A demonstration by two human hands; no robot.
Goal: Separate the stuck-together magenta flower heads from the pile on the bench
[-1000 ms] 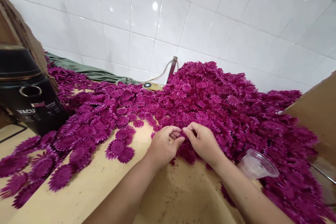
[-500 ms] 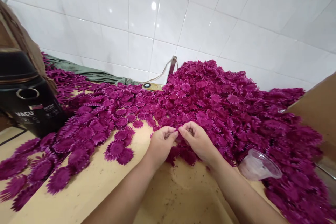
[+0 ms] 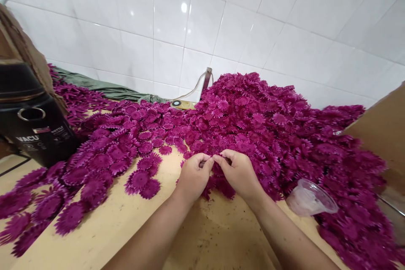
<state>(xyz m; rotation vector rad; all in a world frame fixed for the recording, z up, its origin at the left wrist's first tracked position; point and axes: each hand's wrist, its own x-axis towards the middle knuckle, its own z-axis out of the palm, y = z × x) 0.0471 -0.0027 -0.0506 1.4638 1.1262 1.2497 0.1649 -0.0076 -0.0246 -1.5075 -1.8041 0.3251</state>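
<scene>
My left hand (image 3: 195, 174) and my right hand (image 3: 238, 173) meet at their fingertips over the front of a big heap of magenta artificial flowers (image 3: 253, 114). Thumb and forefinger of each are pinched together. A bit of magenta shows between the fingertips and looks like part of one artificial flower; most of it is hidden by the fingers. Below and between my hands, toothed petals of more flowers lie at the heap's front edge. Flat round flowers (image 3: 139, 179) are scattered left of my left hand.
A clear plastic cup (image 3: 311, 198) lies tilted right of my right forearm. A black vacuum bottle (image 3: 34, 122) stands at left beside cardboard (image 3: 25, 46). More cardboard (image 3: 379, 135) is at right. Green cloth (image 3: 107, 90) and a yellow object (image 3: 183, 104) lie along the tiled wall.
My right hand has turned slightly and its thumb has come closer to my left thumb. Both hands stay in nearly the same place, still pinching. The view has shifted very slightly.
</scene>
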